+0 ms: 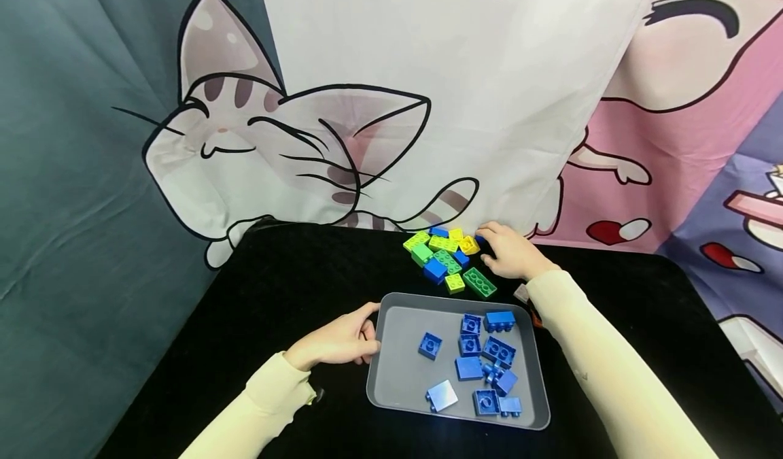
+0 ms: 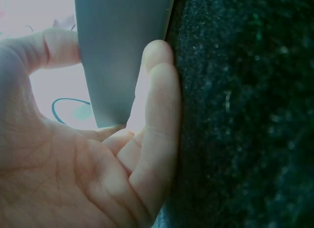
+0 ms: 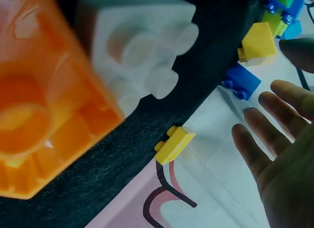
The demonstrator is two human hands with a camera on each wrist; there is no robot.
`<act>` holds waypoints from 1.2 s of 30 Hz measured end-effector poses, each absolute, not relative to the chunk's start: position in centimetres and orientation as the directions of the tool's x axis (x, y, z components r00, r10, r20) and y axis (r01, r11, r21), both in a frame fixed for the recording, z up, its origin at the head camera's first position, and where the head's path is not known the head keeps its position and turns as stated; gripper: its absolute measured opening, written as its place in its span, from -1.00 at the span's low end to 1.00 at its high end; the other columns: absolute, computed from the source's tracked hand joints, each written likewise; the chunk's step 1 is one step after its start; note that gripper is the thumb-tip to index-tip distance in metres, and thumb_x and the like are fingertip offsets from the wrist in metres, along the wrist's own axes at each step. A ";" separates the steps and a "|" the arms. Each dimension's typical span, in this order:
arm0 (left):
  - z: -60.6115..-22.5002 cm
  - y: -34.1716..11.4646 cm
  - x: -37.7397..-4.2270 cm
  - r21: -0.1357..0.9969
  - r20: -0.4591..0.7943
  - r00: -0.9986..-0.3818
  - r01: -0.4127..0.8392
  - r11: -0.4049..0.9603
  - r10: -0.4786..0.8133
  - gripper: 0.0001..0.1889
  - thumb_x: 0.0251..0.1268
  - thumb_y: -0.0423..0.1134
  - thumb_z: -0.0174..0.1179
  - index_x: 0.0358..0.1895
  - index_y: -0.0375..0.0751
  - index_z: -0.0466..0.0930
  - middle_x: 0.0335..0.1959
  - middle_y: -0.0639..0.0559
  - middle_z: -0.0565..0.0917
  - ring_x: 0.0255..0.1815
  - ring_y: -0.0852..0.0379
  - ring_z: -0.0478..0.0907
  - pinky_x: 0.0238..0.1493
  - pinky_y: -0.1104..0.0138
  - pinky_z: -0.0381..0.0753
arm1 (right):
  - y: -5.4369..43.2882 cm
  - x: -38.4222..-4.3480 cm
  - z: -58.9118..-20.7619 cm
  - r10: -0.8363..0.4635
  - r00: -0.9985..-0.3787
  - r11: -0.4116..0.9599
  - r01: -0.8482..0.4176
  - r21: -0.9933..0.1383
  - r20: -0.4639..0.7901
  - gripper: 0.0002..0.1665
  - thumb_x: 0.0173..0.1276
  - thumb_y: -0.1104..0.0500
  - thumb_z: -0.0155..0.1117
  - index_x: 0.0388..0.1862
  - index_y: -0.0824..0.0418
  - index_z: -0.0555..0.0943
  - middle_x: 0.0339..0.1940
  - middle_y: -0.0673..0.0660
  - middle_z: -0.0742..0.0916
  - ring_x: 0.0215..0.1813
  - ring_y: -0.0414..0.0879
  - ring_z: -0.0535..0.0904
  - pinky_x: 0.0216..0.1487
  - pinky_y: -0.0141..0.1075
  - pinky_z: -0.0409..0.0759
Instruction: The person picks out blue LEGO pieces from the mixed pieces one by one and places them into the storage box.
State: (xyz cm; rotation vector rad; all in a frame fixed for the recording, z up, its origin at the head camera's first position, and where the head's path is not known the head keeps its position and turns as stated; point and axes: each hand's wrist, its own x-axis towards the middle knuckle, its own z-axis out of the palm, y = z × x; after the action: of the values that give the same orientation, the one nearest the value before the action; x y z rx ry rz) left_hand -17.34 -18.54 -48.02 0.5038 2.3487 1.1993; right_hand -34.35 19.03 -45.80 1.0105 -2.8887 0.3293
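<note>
My left hand grips the left side of a grey tray. In the left wrist view the thumb lies on one side of the tray wall and the fingers on the other. Several blue toy building bricks lie in the tray, mostly in its right half. My right hand reaches to the table's far edge, beside a pile of bricks. Its fingers are spread in the right wrist view, pointing at a blue brick, with nothing held. Contact with that brick cannot be made out.
Yellow, green and blue bricks are heaped behind the tray on the black tabletop. A white brick, an orange brick and a small yellow brick lie near the right forearm. A printed cloth hangs behind the table.
</note>
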 end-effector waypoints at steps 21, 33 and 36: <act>-48.1 -18.6 -17.4 0.813 -0.226 -0.832 0.125 0.568 0.506 -0.19 0.26 -0.27 0.23 0.59 -0.17 0.15 -0.37 0.00 0.65 -0.46 0.13 0.69 -0.41 0.27 0.71 | 18.6 -35.5 -46.8 -0.420 -0.883 0.857 -0.461 -0.229 0.209 -0.78 0.34 0.43 0.25 -0.08 0.35 0.72 -0.03 0.33 0.65 -0.06 0.29 0.66 0.03 0.13 0.67; -48.2 -18.6 -17.5 0.820 -0.231 -0.832 0.112 0.561 0.505 -0.19 0.26 -0.30 0.24 0.59 -0.15 0.16 -0.37 -0.01 0.65 -0.44 0.11 0.70 -0.39 0.25 0.72 | 20.8 -32.0 -45.5 -0.394 -0.859 0.841 -0.480 -0.249 0.326 -0.85 0.19 0.32 0.34 -0.24 0.22 0.70 -0.23 0.17 0.67 -0.23 0.10 0.65 -0.16 0.05 0.67; -48.2 -18.6 -17.5 0.822 -0.232 -0.830 0.111 0.559 0.507 -0.19 0.26 -0.30 0.24 0.59 -0.16 0.15 -0.36 -0.02 0.64 -0.44 0.11 0.70 -0.40 0.25 0.72 | 21.4 -30.2 -45.2 -0.390 -0.863 0.831 -0.480 -0.280 0.323 -0.85 0.21 0.30 0.36 -0.21 0.20 0.71 -0.23 0.14 0.68 -0.20 0.05 0.66 -0.15 0.03 0.67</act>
State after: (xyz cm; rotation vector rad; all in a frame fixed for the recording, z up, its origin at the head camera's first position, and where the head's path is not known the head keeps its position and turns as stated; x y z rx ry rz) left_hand -17.48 -18.57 -48.20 0.4988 2.3491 1.1929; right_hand -30.17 21.39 -45.15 0.6672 -2.7600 0.5187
